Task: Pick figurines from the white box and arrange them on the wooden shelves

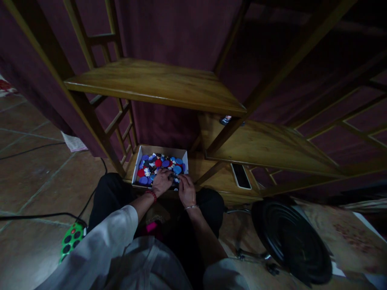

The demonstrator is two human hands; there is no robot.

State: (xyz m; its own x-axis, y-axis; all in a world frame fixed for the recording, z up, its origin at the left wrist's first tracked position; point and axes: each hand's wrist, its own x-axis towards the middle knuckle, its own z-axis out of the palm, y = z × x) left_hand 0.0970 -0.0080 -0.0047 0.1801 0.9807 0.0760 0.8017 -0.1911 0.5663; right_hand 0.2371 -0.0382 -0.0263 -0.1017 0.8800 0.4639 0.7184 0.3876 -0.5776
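Observation:
A shallow white cardboard box (178, 152) sits on the lowest shelf, filled with small figurines and round pieces in blue, purple and red. My left hand (163, 180) reaches over its near side, a red bead bracelet at the wrist. Close to its right is my right hand (186, 190), wearing a thin bangle, at the box's near right corner. The fingers of both hands are bent and meet around a small dark piece (174, 177). Its shape is mostly hidden by the fingers, and I cannot make out its kind.
A wooden shelf board (151, 80) overhangs the box. To the right, a phone (241, 176) lies on the lowest shelf, and a small figure (225, 119) stands on the middle board (266, 145). A black round stool (292, 241) and a green power strip (71, 241) are nearby.

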